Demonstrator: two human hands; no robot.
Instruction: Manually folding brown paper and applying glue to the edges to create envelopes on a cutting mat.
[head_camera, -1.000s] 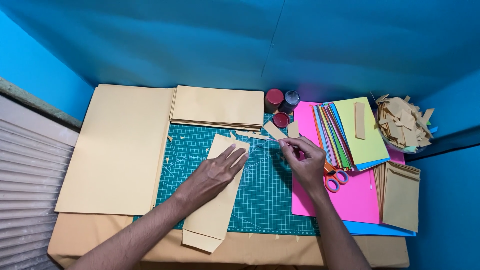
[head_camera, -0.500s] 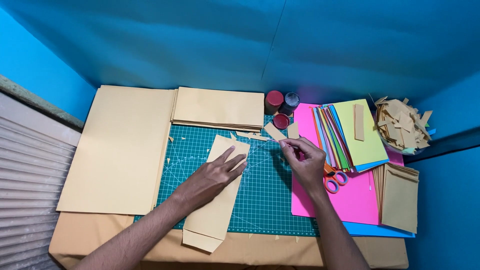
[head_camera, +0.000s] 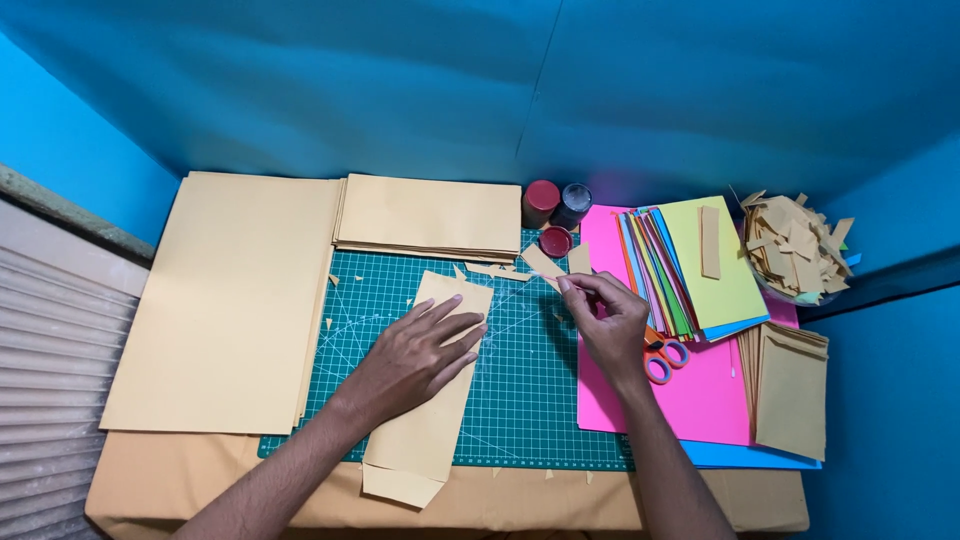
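Now mid-gluing by the look: left hand (head_camera: 420, 358) flat, fingers spread on envelope (head_camera: 428, 420) at mat (head_camera: 520, 400) centre, right hand (head_camera: 610, 320) at two o'clock pinching thin stick (head_camera: 535, 283); next calls for a steady stroke along the flap edge.

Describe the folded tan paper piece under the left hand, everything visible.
The folded tan paper piece looks like thin kraft paper, long and narrow, with a pointed flap at its near end. It lies flat, slightly tilted, on the green cutting mat, its near end overhanging the mat's front edge. The left hand presses flat on its upper half; the right hand is apart from it.
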